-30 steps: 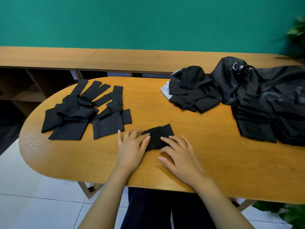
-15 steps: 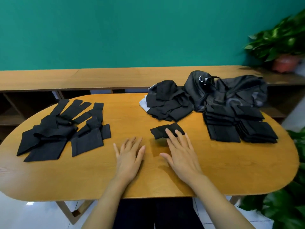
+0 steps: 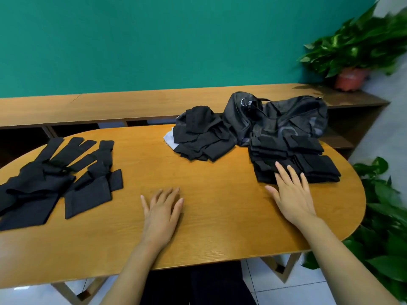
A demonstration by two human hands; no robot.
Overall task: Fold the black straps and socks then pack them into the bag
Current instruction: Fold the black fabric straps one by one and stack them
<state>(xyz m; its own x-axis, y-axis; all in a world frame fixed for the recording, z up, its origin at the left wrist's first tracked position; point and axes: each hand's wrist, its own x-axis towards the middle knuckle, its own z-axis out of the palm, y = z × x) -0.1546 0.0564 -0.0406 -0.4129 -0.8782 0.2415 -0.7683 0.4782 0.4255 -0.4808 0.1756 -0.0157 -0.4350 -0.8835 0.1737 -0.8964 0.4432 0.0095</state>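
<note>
My right hand (image 3: 291, 195) lies flat, fingers spread, tips on the folded stack (image 3: 315, 166) at the right, the bag (image 3: 293, 115) just beyond. My left hand (image 3: 161, 213) rests flat on the table (image 3: 220, 221), fingers slightly apart; loose straps (image 3: 55, 179) lie left.

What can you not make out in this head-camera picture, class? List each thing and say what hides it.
1. Head view: inside of the bag, hidden by its own crumpled fabric.
2. Head view: the flat black pieces, cut off by the left edge.
3. Head view: the pale item, mostly covered by the middle heap.
4. Head view: part of the folded stack, covered by fingers of the right hand.
</note>
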